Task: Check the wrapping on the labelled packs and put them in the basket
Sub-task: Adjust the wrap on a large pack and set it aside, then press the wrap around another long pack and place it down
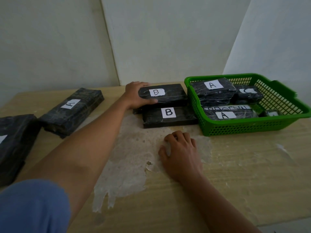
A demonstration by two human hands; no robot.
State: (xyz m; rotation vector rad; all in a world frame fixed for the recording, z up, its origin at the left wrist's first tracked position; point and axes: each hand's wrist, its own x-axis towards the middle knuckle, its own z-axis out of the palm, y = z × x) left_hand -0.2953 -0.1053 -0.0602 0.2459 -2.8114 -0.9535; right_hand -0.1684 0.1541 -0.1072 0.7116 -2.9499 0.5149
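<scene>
The green basket (249, 126) already holds several wrapped packs. Four remain on the desk (235, 174). The left hand (136, 95) grips the upper B pack (165, 94), beside the basket. The right hand (180, 152) rests loosely curled, holding nothing.

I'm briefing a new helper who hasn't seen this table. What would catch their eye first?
The bright green basket at the right, already holding black wrapped packs labelled A and C. Just left of it, the left hand grips the far B pack, which lies partly on another B pack. The right hand rests on the table, on a patch where the surface has peeled.
</scene>
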